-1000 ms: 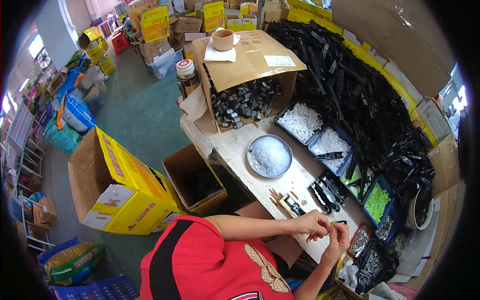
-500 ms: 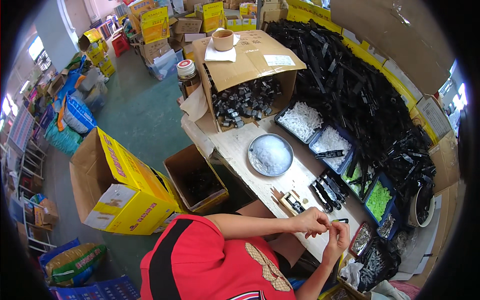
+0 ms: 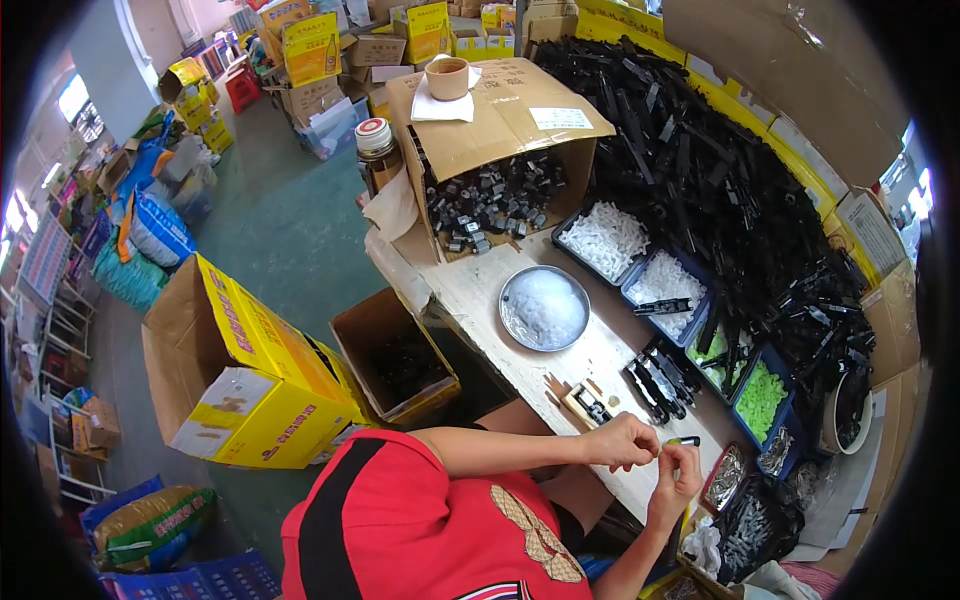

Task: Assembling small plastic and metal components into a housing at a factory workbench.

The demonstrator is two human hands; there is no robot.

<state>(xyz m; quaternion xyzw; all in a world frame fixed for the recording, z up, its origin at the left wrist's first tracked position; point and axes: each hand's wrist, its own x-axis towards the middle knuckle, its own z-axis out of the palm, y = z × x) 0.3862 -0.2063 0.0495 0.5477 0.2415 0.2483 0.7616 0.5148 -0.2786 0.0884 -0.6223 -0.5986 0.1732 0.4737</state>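
My left hand point(image 3: 621, 442) and my right hand point(image 3: 676, 483) meet over the table's near edge, fingertips pinched close together. Whatever lies between them is too small to make out. Just beyond the right fingers is a small dark piece with a green end point(image 3: 684, 441); whether a hand touches it I cannot tell. A pale wooden fixture point(image 3: 577, 400) with a black part in it sits beside my left hand. Past the hands, several black slotted parts point(image 3: 660, 382) lie in a row on the white tabletop point(image 3: 470, 290).
A round metal dish point(image 3: 545, 308) holds white, translucent stuff. Trays of white pieces point(image 3: 603, 240) and green pieces point(image 3: 761, 400) line the foot of a large heap of black parts point(image 3: 690, 170). A cardboard box point(image 3: 500, 95) of metal-and-black pieces bears a cup point(image 3: 447, 80). An open carton point(image 3: 390, 355) stands below the table's left edge.
Both hands stay nearly in place, fingertips still together. The dark piece with the green end shows a little more beyond the right fingers. The whole view has shifted very slightly.
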